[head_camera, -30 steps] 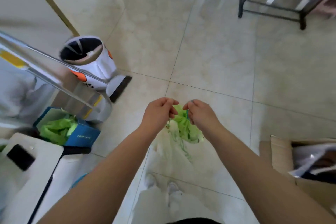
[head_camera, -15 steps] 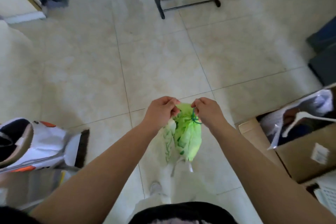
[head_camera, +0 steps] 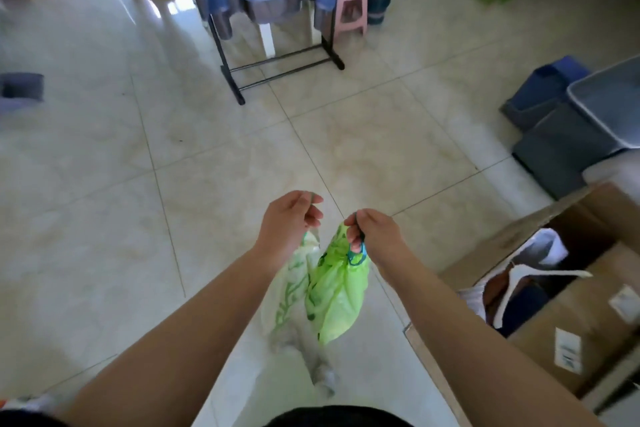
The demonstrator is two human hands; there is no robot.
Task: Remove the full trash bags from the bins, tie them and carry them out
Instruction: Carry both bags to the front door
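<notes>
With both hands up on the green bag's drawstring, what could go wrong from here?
1. The green trash bag hangs only from the thin drawstring pinched by the right hand and left hand; a slip would likely drop it.
2. The open cardboard box sits close on the right, a possible trip point.
</notes>
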